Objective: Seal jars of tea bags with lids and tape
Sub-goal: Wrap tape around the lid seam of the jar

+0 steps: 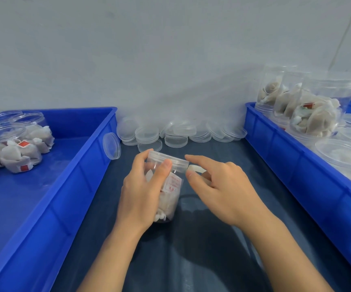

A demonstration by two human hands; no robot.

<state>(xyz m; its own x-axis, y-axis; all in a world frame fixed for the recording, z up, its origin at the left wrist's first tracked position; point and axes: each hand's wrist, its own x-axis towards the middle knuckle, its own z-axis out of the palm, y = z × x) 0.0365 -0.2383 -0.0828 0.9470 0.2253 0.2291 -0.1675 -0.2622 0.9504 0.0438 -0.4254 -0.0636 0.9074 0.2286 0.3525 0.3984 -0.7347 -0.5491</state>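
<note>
A clear plastic jar [171, 186] packed with tea bags stands tilted on the dark table between two blue trays. A clear lid [168, 160] sits on its mouth. My left hand [140, 192] grips the jar from the left, thumb across the front just under the lid. My right hand [223, 186] is at the jar's right side, index finger stretched toward the lid's edge and thumb below it. Between them shows a white tape roll [196, 168], held in that hand and mostly hidden by the fingers.
The blue tray on the left [65, 197] holds several open jars of tea bags [12, 148]. The blue tray on the right [296, 165] holds several lidded jars [309, 108]. Loose clear lids [176, 133] are piled along the wall, and one lid [111, 145] leans on the left tray.
</note>
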